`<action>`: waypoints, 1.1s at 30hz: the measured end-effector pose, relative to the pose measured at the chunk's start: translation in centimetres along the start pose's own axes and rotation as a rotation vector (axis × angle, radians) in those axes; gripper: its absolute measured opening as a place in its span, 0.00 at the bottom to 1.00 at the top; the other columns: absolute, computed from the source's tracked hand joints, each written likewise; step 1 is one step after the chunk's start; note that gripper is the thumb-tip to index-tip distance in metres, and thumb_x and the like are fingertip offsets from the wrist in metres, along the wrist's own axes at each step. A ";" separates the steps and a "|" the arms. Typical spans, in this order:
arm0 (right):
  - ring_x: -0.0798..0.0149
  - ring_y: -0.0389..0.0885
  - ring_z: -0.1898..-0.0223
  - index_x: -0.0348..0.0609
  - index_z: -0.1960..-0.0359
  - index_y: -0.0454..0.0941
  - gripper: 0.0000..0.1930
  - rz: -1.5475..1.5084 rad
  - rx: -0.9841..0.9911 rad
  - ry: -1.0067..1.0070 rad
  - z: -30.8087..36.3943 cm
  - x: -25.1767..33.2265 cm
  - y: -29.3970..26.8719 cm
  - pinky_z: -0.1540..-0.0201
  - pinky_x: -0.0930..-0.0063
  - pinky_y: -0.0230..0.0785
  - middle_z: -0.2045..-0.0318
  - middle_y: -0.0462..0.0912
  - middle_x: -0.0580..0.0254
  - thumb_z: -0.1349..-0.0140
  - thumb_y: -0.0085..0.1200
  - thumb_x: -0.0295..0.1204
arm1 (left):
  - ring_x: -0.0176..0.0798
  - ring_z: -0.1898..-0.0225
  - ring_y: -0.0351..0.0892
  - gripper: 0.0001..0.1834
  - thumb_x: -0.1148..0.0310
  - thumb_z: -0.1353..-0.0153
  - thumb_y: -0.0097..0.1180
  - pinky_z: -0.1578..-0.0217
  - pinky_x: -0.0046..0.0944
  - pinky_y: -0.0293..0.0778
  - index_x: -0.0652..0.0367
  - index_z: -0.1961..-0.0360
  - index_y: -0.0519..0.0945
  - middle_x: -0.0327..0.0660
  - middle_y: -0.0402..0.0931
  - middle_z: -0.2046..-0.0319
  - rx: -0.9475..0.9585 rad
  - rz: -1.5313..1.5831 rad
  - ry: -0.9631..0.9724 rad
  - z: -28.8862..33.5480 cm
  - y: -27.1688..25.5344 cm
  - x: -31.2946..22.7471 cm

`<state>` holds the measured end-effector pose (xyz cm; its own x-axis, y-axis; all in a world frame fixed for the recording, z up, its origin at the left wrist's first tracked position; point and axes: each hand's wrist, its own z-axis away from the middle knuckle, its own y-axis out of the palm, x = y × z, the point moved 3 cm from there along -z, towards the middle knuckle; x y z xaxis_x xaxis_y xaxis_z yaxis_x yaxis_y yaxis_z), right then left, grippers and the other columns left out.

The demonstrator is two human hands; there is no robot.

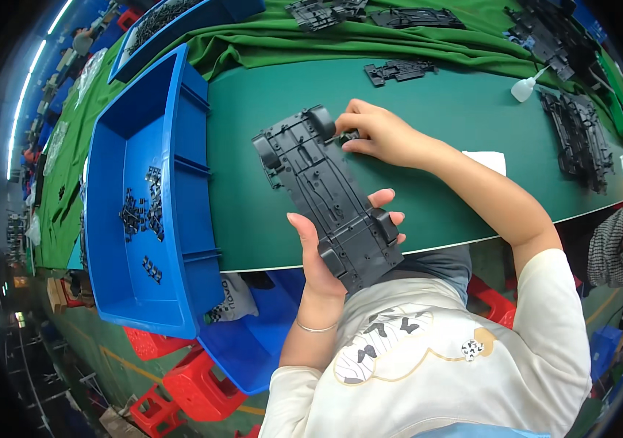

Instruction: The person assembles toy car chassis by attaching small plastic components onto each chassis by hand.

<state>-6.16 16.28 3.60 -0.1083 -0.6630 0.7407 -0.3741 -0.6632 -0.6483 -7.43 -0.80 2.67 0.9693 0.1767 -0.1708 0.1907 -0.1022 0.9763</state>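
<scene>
Tabletop (pixel 443 201), wide and green, was the biggest thing in front of the person. Next in size was a blue bin (pixel 196 197) at the left side. Then came a long black car base (pixel 326 201), held up over the near edge of the tabletop, with its far end leaning to the left.

To do this step well, it seemed best to keep the base very still and not squeeze its thin edges. A light, firm pinch would likely stop a little piece from slipping, and slow moves would help to line things up.

The left hand (pixel 320 271) gripped the base near its close end. The base lay between the thumb on its left and the fingers, whose tips poked out on its right. The right hand (pixel 381 137) was just beside the far right corner, its fingers pinching a small dark part (pixel 349 136). Whether that part touched the base was hard to tell. Little black pieces (pixel 154 201) lay in the bin.
</scene>
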 end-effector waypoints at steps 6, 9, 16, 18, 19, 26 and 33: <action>0.64 0.71 0.71 0.39 0.71 0.69 0.06 0.032 0.045 -0.056 -1.2 -0.6 0.7 0.70 0.75 0.64 0.72 0.69 0.62 0.52 0.51 0.19 | 0.58 0.52 0.65 0.44 0.33 0.48 0.24 0.53 0.61 0.62 0.60 0.42 0.51 0.58 0.60 0.52 0.028 0.000 -0.029 0.2 -0.9 -1.0; 0.68 0.70 0.72 0.39 0.72 0.68 0.05 -0.038 0.063 0.036 -1.6 -0.8 0.5 0.70 0.77 0.63 0.76 0.69 0.63 0.51 0.51 0.20 | 0.54 0.54 0.67 0.44 0.33 0.48 0.26 0.52 0.60 0.62 0.60 0.42 0.52 0.53 0.65 0.59 -0.081 -0.052 -0.020 -0.3 -0.2 -1.2; 0.74 0.69 0.81 0.39 0.70 0.70 0.07 -0.178 -0.114 0.135 -1.4 -3.0 -0.7 0.77 0.79 0.62 0.80 0.73 0.65 0.48 0.51 0.28 | 0.31 0.66 0.70 0.31 0.50 0.48 0.51 0.67 0.31 0.69 0.63 0.51 0.62 0.39 0.70 0.67 -0.231 -0.892 0.180 -1.3 -0.1 -2.6; 0.76 0.68 0.83 0.39 0.70 0.70 0.06 -0.309 -0.026 0.334 -0.7 -1.9 -1.5 0.78 0.82 0.61 0.82 0.73 0.66 0.47 0.49 0.28 | 0.28 0.66 0.70 0.16 0.65 0.44 0.51 0.66 0.28 0.68 0.62 0.58 0.66 0.38 0.70 0.65 -0.424 -0.831 0.149 -1.1 -0.3 -3.1; 0.76 0.69 0.82 0.39 0.70 0.70 0.06 -0.321 0.007 0.333 -0.3 -2.1 -1.8 0.77 0.82 0.62 0.81 0.73 0.67 0.46 0.49 0.28 | 0.28 0.66 0.70 0.16 0.65 0.44 0.51 0.66 0.28 0.68 0.62 0.58 0.66 0.38 0.70 0.65 -0.425 -0.830 0.147 -1.2 -0.2 -2.9; 0.78 0.70 0.78 0.38 0.67 0.71 0.06 -0.450 -0.055 0.365 6.3 0.7 -4.9 0.74 0.85 0.63 0.77 0.72 0.69 0.45 0.47 0.25 | 0.33 0.58 0.70 0.12 0.73 0.41 0.43 0.56 0.35 0.66 0.61 0.56 0.65 0.41 0.70 0.59 -0.458 -0.769 0.305 -1.1 0.1 -2.2; 0.77 0.71 0.74 0.38 0.64 0.71 0.08 -0.816 -0.330 0.381 13.4 2.7 -3.7 0.70 0.86 0.65 0.73 0.73 0.68 0.45 0.50 0.26 | 0.39 0.54 0.69 0.18 0.77 0.44 0.43 0.54 0.38 0.66 0.62 0.51 0.60 0.44 0.68 0.56 -0.397 -0.823 0.142 -2.0 -0.3 0.0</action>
<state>7.24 12.28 5.60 0.0302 0.1555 0.9874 -0.7012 -0.7006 0.1318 -7.79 1.17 2.64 0.5187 0.1663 -0.8386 0.7184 0.4471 0.5330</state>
